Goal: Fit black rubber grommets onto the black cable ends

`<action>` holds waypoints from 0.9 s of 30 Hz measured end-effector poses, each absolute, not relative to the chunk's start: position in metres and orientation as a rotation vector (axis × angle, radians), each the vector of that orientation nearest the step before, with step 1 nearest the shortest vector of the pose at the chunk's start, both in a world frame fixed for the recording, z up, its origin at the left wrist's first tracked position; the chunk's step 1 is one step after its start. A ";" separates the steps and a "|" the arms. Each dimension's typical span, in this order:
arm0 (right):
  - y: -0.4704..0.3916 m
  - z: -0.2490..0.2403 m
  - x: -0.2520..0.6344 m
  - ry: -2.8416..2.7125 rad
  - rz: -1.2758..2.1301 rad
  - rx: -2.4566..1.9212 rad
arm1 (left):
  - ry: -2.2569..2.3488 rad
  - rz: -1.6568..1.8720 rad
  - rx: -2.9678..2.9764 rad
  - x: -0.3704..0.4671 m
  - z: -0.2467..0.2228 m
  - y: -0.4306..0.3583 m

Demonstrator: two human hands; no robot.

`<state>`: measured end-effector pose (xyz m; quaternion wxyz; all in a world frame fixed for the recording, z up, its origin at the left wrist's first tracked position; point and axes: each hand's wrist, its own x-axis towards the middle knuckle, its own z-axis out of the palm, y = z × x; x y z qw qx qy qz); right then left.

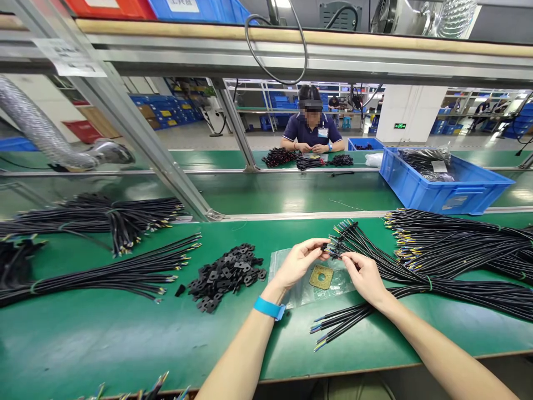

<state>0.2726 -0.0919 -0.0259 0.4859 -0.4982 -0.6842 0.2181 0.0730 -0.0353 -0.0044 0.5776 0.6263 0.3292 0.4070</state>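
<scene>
My left hand (300,261), with a blue band at the wrist, pinches a small black piece (323,246) between thumb and fingers. My right hand (366,279) grips a black cable (336,254) near its stripped end, close to that piece. Whether the wires pass through the piece is too small to tell. Beneath my hands, a yellow square sponge (321,276) with a hole lies on a clear plastic bag (297,293). Several cable ends (345,233) just beyond my hands carry black pieces. To the left is a heap of flat black pieces with holes (227,273).
Tied bundles of black cables lie left (104,272) and right (462,289) on the green bench (166,333). A blue bin (441,189) with bagged parts stands at the back right. Metal posts (137,128) rise from the bench. A co-worker (312,125) sits opposite.
</scene>
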 end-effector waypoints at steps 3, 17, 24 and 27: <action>-0.092 -0.026 0.272 -1.655 0.540 -1.209 | 0.792 0.941 1.522 0.072 -0.004 -0.037; -0.096 -0.024 0.273 -1.867 0.085 -1.208 | 0.803 0.888 1.548 0.073 0.001 -0.042; -0.097 -0.023 0.275 -1.998 -0.069 -1.233 | 0.792 0.881 1.603 0.079 -0.005 -0.043; -0.097 -0.023 0.276 -2.023 -0.070 -1.245 | 0.806 0.918 1.714 0.080 -0.003 -0.046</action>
